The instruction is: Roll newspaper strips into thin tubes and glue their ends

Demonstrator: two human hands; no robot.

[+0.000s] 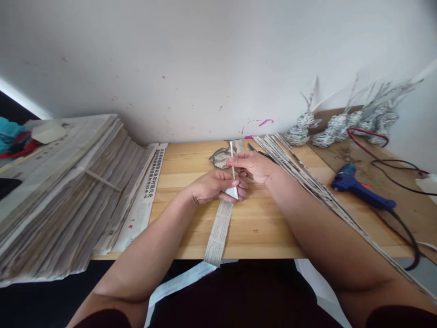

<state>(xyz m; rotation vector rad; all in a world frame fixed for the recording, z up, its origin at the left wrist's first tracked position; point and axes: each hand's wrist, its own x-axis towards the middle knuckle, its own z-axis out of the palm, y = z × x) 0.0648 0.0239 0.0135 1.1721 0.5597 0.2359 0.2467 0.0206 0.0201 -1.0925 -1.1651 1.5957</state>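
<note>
A newspaper strip [219, 232] runs from my fingers down over the table's front edge, where it bends left towards my lap. Its upper end narrows into a thin white rolled paper tube [231, 150] that points towards the wall. My left hand [213, 184] is closed on the strip where it turns into the tube, with a white folded part showing under the thumb. Just above, my right hand [254, 166] pinches the tube between thumb and fingers. A crumpled grey-beige cloth [220, 158] lies behind the hands, partly covered by them.
On the left stands a tall newspaper stack [88, 196]. Long paper tubes [307, 180] lie diagonally along the right. Beyond them are a blue glue gun [363, 189] with its cord and several woven paper pieces [337, 130]. A dark pointed tool [251, 147] lies near the wall.
</note>
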